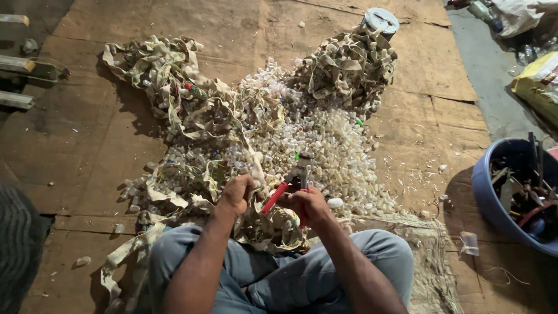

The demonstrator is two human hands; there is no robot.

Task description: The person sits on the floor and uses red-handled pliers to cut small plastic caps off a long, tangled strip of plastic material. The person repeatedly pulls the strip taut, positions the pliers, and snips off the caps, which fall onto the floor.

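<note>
Head view. Knees in grey-blue trousers (302, 273) fill the lower centre of the frame; both forearms reach up from there to the hands.

Right hand (311, 204): closed around red-handled pliers (289, 189). Tool's long axis runs diagonally, handles at lower left, metal head toward upper right, pointing into the heap. Fingers wrapped tight; whether the pliers' nose is biting on anything I cannot tell.

Left hand (237, 192): just left of the pliers, fist clenched on a strip of the pale printed tape (221, 174), which trails up and left. The two hands sit near each other, not touching; the right one is the nearer to the tool head.

Heap of small whitish plastic pieces (325, 145): directly above the hands, centre frame, spread on brown cardboard sheets (104, 145) covering the floor. More bundled tape (349, 67) lies at upper centre, with a round grey can (381, 20) behind it.

Right edge: blue tub (485, 192) holding dark metal scrap, well apart from the hands. Woven sacking (430, 261) at lower right beside the knee.
</note>
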